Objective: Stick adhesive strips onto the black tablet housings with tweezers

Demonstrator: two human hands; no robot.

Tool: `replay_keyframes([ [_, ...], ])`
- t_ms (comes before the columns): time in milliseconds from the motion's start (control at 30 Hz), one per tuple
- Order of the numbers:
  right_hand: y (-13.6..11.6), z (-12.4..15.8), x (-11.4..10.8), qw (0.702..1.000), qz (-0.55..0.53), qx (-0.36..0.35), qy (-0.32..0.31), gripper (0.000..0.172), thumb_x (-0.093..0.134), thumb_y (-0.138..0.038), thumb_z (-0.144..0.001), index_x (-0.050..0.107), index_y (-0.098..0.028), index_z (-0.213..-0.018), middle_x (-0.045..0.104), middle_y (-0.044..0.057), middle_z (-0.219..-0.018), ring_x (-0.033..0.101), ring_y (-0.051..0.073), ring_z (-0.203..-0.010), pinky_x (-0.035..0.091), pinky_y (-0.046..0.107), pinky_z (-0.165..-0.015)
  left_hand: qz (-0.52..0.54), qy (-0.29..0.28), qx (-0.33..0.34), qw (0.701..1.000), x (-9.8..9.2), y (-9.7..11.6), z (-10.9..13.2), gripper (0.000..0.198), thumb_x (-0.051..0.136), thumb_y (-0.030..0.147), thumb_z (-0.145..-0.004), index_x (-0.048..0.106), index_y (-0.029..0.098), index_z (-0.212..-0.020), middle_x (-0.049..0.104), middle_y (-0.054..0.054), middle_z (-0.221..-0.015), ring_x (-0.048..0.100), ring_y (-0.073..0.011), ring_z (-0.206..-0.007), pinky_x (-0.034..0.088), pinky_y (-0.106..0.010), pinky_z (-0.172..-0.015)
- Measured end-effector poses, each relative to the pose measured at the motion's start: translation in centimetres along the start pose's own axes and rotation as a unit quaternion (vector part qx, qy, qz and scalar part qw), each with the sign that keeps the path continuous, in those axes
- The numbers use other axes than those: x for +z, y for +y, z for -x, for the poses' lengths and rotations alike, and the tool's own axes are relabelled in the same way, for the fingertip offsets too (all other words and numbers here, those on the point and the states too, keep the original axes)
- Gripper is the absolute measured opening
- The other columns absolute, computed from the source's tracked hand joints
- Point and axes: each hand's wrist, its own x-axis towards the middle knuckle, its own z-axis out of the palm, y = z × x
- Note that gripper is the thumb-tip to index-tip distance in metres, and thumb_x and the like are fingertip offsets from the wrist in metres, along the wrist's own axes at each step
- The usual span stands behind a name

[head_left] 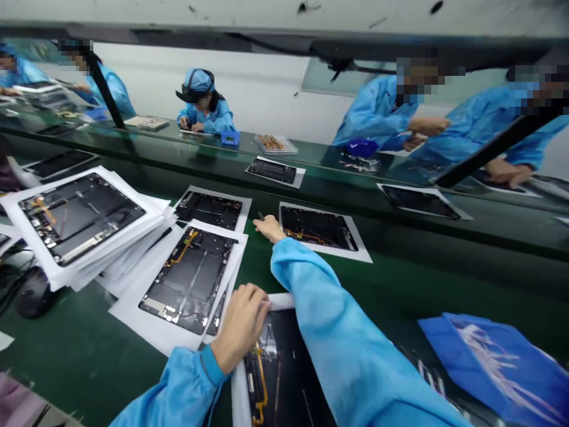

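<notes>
Left hand [240, 326]: fingers curled at a white sheet's [281, 301] edge, grip unclear.
Right hand [269, 228]: open, apart, just beside a tablet housing [318, 228].
Tablet housing: on paper, on the green worktop [84, 362].

No legible text, labels, numbers or brands can be made out.
</notes>
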Motion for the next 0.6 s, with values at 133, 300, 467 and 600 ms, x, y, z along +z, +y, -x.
replay_keyframes([
  [133,-3.1,-2.7,3.5,1.000,0.003,0.016,-0.011,0.036,0.062,-0.036,-0.096,0.058,-0.016,-0.125,0.060,0.010,-0.127,0.063,0.024,-0.108,0.055,0.045,-0.090,-0.021,-0.019,0.004,1.000,0.5,0.4,0.4,0.021,0.035,0.018,-0.099,0.055,0.021,-0.093,0.063,-0.008,-0.086,0.060,-0.0263,-0.082,0.049,-0.041,-0.073],
  [300,-5.2,-4.2,5.7,1.000,-0.012,0.012,-0.019,0.035,0.063,-0.035,-0.096,0.059,-0.015,-0.124,0.061,0.010,-0.124,0.064,0.023,-0.105,0.056,0.043,-0.089,0.016,-0.055,0.001,0.998,0.6,0.3,0.7,0.025,0.036,0.009,-0.091,0.052,0.020,-0.109,0.067,-0.010,-0.082,0.065,-0.0274,-0.075,0.051,-0.039,-0.068],
  [467,-6.5,-4.0,5.5,0.997,-0.052,-0.044,0.022,0.036,0.063,-0.035,-0.096,0.059,-0.015,-0.124,0.062,0.010,-0.122,0.064,0.022,-0.103,0.056,0.042,-0.086,0.094,-0.075,-0.017,0.993,-1.6,0.6,0.5,0.019,0.038,0.024,-0.099,0.051,0.019,-0.112,0.071,-0.011,-0.085,0.069,-0.0290,-0.073,0.051,-0.039,-0.062],
  [600,-7.9,-2.5,3.4,0.987,-0.075,-0.120,0.082,0.035,0.062,-0.035,-0.096,0.058,-0.016,-0.125,0.061,0.010,-0.124,0.064,0.022,-0.103,0.056,0.042,-0.087,0.167,-0.085,-0.002,0.982,-3.9,1.5,0.1,0.020,0.051,0.027,-0.098,0.055,0.026,-0.117,0.074,-0.003,-0.100,0.072,-0.0211,-0.088,0.056,-0.029,-0.073],
])
